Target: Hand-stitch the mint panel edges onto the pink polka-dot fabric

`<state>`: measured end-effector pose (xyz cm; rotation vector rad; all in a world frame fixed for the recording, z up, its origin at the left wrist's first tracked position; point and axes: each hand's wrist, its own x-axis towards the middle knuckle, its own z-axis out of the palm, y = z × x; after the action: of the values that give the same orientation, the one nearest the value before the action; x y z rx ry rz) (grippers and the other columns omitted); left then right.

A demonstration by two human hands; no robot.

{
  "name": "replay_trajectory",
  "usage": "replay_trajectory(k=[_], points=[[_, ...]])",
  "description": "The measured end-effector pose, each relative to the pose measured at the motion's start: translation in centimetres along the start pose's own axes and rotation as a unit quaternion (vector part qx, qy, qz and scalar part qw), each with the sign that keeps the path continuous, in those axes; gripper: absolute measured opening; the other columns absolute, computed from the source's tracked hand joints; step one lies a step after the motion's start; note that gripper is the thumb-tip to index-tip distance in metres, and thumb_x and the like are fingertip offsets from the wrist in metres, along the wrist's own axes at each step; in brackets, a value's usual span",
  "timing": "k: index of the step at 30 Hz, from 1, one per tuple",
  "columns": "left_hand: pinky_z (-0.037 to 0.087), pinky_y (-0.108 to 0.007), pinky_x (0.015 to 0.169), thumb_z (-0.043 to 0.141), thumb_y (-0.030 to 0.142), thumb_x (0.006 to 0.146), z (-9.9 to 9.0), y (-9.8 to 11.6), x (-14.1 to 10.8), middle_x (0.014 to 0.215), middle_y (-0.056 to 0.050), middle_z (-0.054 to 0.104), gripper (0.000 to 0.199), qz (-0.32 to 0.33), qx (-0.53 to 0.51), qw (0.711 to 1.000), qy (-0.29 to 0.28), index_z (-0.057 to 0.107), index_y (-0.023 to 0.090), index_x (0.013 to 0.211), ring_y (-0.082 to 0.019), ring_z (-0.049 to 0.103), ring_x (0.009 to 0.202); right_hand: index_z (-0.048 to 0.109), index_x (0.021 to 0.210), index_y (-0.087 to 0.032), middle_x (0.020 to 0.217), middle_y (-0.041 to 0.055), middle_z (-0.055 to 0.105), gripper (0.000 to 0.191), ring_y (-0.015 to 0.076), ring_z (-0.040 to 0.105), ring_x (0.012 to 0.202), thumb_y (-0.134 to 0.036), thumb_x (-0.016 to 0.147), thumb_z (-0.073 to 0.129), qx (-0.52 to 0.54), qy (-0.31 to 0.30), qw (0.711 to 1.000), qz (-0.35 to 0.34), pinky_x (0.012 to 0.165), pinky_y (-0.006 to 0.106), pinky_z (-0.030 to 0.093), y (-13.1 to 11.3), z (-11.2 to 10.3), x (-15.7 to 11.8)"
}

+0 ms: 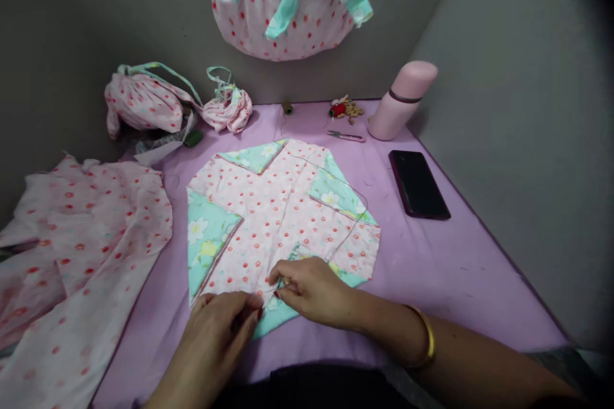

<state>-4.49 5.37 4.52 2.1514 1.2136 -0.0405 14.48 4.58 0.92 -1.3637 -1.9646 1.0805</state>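
A pink fabric piece with red dots (pixel 273 217) lies flat before me, with green floral corner patches (pixel 211 236) at its edges. My left hand (pixel 218 326) presses on the near edge, thumb and forefinger pinching the cloth beside the nearest patch. Just to its right, my right hand (pixel 314 291) is closed in a pinch over that same patch. A thin sewing needle (pixel 269 291) seems to show between the fingertips, though it is small and faint. Dark thread (pixel 348 230) loops over the right side of the cloth and runs behind my right hand.
More dotted fabric (pixel 110 217) spreads at left. Drawstring pouches (pixel 144 102) sit behind it; a bow-tied bundle (pixel 288 13) hangs above. Thread spools (pixel 286 107), thread snips (pixel 346 136), a pink bottle (pixel 403 101) and a phone (pixel 418 184) are on the purple tablecloth (pixel 460 281). Grey walls stand behind and right.
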Motion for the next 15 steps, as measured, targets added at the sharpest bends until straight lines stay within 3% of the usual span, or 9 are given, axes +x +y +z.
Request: replay_trajectory(k=[10, 15], points=[[0.036, -0.033, 0.068, 0.037, 0.022, 0.087, -0.71, 0.25, 0.03, 0.070, 0.001, 0.065, 0.022, 0.013, 0.036, 0.999, -0.019, 0.053, 0.021, 0.071, -0.019, 0.059, 0.068, 0.056, 0.085, -0.019, 0.050, -0.0085, 0.039, 0.008, 0.0062, 0.036, 0.043, -0.016, 0.079, 0.051, 0.104, 0.020, 0.992, 0.066, 0.043, 0.017, 0.026, 0.36, -0.16, 0.16], [0.038, -0.031, 0.064, 0.036, 0.025, 0.088, -0.11, 0.09, 0.52, 0.069, -0.001, 0.065, 0.024, 0.001, 0.025, 1.000, 0.008, 0.054, 0.021, 0.073, -0.019, 0.059, 0.067, 0.053, 0.086, -0.019, 0.053, -0.0081, 0.037, 0.006, 0.0060, 0.034, 0.044, -0.018, 0.081, 0.051, 0.152, 0.029, 0.985, 0.074, 0.041, 0.017, 0.025, 0.64, -0.05, 0.30]])
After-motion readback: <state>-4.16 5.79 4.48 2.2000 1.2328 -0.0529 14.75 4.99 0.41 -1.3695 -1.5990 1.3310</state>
